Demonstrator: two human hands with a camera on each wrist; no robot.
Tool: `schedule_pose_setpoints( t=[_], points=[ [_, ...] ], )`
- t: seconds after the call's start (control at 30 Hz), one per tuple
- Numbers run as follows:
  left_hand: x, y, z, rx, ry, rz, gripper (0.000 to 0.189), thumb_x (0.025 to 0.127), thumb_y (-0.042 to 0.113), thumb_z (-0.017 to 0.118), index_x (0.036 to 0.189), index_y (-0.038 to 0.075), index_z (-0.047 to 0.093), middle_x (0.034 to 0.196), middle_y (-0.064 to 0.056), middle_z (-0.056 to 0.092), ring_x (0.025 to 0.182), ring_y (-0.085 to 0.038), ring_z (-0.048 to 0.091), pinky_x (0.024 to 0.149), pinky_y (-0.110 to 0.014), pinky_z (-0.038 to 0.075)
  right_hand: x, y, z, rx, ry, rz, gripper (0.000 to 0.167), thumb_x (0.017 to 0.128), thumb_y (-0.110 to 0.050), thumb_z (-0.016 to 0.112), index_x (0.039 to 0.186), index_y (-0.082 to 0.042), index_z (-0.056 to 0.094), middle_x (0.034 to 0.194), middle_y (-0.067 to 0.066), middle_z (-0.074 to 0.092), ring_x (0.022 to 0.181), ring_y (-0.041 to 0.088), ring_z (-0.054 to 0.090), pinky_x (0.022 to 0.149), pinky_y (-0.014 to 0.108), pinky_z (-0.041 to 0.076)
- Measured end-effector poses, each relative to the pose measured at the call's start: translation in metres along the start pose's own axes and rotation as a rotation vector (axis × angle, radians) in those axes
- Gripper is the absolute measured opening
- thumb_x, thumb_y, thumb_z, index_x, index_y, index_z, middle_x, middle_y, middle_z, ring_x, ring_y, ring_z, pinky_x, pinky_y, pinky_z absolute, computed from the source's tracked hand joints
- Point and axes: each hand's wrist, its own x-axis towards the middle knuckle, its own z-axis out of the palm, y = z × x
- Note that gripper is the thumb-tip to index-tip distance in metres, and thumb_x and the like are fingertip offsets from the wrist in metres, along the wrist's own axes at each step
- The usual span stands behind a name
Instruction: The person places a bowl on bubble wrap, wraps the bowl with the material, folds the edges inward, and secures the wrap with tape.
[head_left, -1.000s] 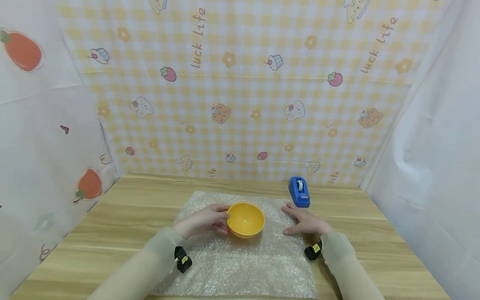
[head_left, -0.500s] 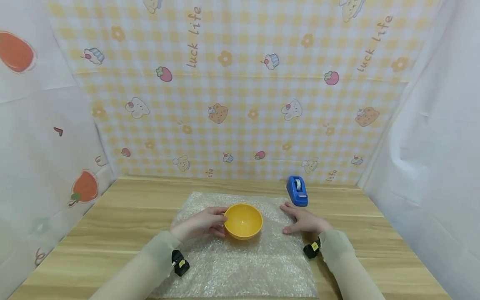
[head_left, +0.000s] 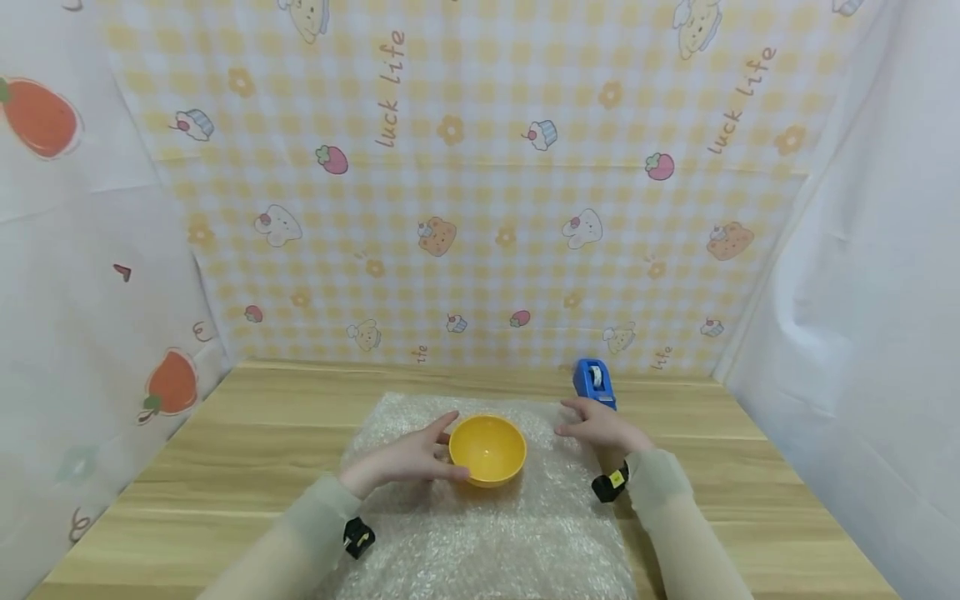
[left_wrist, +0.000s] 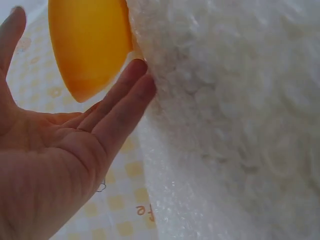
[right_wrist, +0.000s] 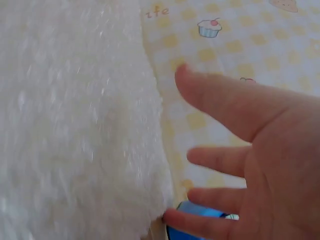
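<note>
A yellow bowl (head_left: 487, 450) stands upright on a sheet of bubble wrap (head_left: 495, 542) laid flat on the table. My left hand (head_left: 408, 460) is at the bowl's left side with fingers spread; in the left wrist view, its thumb is well away from the bowl (left_wrist: 90, 45). Two of its fingertips reach the wrap by the bowl's base. Over the wrap's right edge is my right hand (head_left: 600, 423), fingers apart and holding nothing. One of its fingertips is at the wrap's edge in the right wrist view. Behind it sits a blue tape dispenser (head_left: 592, 379), partly covered by the hand.
The wood-grain table (head_left: 270, 417) extends to both sides of the wrap. A yellow checked cloth (head_left: 480, 275) hangs behind it, with white cloth walls at left (head_left: 75, 317) and right (head_left: 847, 333).
My left hand has loosened from the bowl's rim and its fingers have spread. The right hand has shifted slightly left and now overlaps the dispenser in view. The bowl stays on the wrap.
</note>
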Motion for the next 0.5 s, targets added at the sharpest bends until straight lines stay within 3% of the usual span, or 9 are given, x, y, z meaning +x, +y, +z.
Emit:
schedule_pose_setpoints(
  t=[0.33, 0.5],
  points=[
    [0.006, 0.0021, 0.0031, 0.026, -0.011, 0.016, 0.115, 0.074, 0.029, 0.084, 0.155, 0.005, 0.007, 0.129, -0.021, 0.053, 0.104, -0.028, 0.062, 0.088, -0.043, 0.052, 0.009, 0.0021, 0.0067, 0.145, 0.131, 0.165, 0.074, 0.093, -0.041, 0.062, 0.146, 0.004, 0.035, 0.147, 0.027, 0.038, 0.134, 0.043, 0.036, 0.105, 0.058, 0.034],
    [0.0077, -0.0003, 0.001, 0.036, -0.011, 0.013, 0.113, 0.073, 0.028, 0.086, 0.155, 0.005, 0.011, 0.127, -0.019, 0.054, 0.1, -0.024, 0.063, 0.088, -0.042, 0.052, 0.011, 0.0005, 0.0064, 0.16, 0.159, 0.17, 0.076, 0.094, -0.041, 0.061, 0.148, 0.003, 0.031, 0.142, 0.028, 0.042, 0.129, 0.042, 0.043, 0.101, 0.054, 0.041]
  ],
)
